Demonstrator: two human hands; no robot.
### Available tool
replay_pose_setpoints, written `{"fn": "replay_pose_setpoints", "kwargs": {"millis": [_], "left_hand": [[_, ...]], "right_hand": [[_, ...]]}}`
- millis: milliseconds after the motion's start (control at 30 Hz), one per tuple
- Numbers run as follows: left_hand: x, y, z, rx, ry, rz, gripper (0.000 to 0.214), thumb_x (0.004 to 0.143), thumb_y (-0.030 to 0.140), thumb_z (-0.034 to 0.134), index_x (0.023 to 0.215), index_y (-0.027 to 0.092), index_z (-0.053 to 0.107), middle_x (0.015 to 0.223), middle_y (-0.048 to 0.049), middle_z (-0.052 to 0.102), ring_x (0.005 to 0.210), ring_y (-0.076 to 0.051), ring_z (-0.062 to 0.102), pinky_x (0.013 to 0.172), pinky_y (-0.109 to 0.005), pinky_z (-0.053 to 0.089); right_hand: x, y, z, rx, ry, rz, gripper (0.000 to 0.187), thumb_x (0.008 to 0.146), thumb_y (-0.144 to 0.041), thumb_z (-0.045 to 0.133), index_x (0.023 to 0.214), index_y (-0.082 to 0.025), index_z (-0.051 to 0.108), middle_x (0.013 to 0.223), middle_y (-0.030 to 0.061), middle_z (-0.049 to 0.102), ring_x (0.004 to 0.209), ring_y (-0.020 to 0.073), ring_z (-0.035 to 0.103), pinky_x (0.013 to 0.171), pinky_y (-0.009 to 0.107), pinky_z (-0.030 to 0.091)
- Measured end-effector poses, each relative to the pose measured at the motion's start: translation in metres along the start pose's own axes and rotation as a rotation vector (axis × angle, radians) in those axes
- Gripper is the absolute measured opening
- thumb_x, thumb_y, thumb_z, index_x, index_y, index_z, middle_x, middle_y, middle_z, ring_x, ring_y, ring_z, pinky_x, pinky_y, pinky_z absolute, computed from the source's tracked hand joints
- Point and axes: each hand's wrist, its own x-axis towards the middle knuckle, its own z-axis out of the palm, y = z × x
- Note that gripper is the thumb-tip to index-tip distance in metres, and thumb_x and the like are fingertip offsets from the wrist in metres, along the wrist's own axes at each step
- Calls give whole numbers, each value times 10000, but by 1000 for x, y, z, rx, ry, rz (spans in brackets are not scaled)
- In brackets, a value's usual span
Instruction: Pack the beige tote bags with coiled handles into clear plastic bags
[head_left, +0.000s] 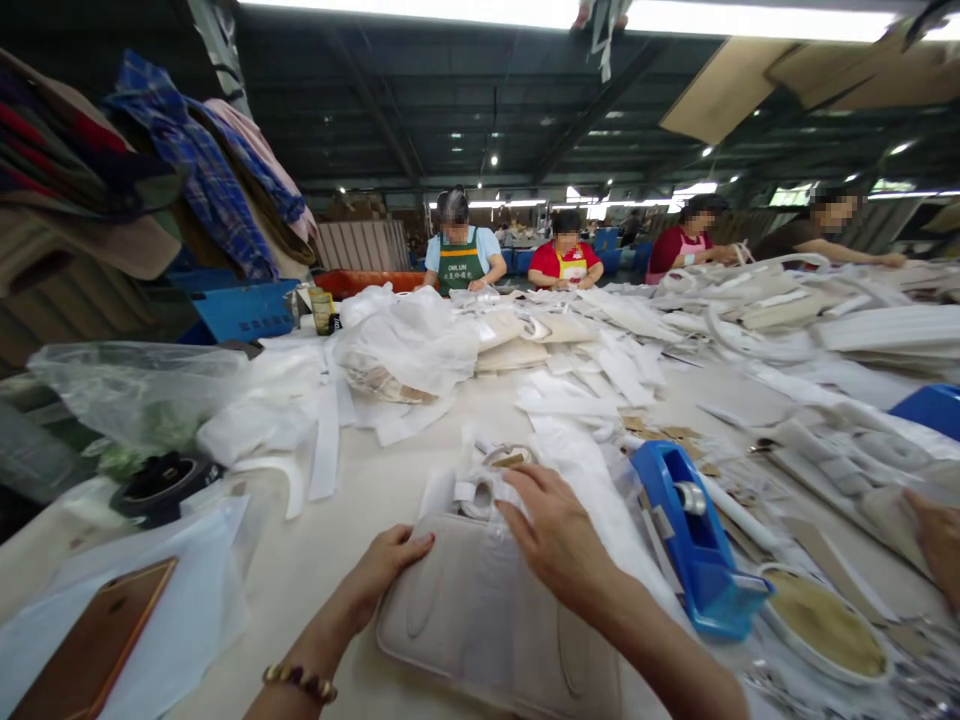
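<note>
A pale grey-beige handbag lies flat on the table in front of me, with a band of translucent white wrapping across its middle. My left hand grips the bag's upper left edge, thumb on top and fingers partly hidden at the side. At the bag's top end, a coiled strap sticks out, partly wrapped in white. My right hand has its bent fingers around the right side of that strap bundle; the fingertips are partly hidden. A metallic ring or buckle shows just beyond it.
A blue tape dispenser stands to the right, near a round beige-centred piece. A phone lies at left on pale sheets. Heaped white wrapping and bag parts spread across the back. Another person's hand reaches in at right; several people work opposite.
</note>
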Motion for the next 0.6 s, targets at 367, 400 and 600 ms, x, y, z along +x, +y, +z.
{"fn": "replay_pose_setpoints", "kwargs": {"millis": [367,400,600], "left_hand": [[-13,-5,-7,-4,71,-8,577,390,567,778,723,134,592,661,-34,612,613,-182,547,572,-290,412],[-21,-8,-10,2,82,-12,569,403,575,775,715,137,590,654,-26,603,613,-180,539,569,-288,401],[-60,-25,-27,12,164,-46,580,382,577,807,694,149,569,668,2,586,662,-176,523,598,-276,364]], "right_hand": [[-108,50,21,207,38,592,473,766,-491,418,1024,-132,585,950,136,677,902,285,637,807,415,511],[-103,46,20,249,1,594,477,757,-502,414,1016,-140,586,943,131,673,899,287,632,809,415,505],[-95,39,35,345,-75,617,377,767,-488,378,967,-203,522,1017,132,628,1038,286,565,930,410,412]]}}
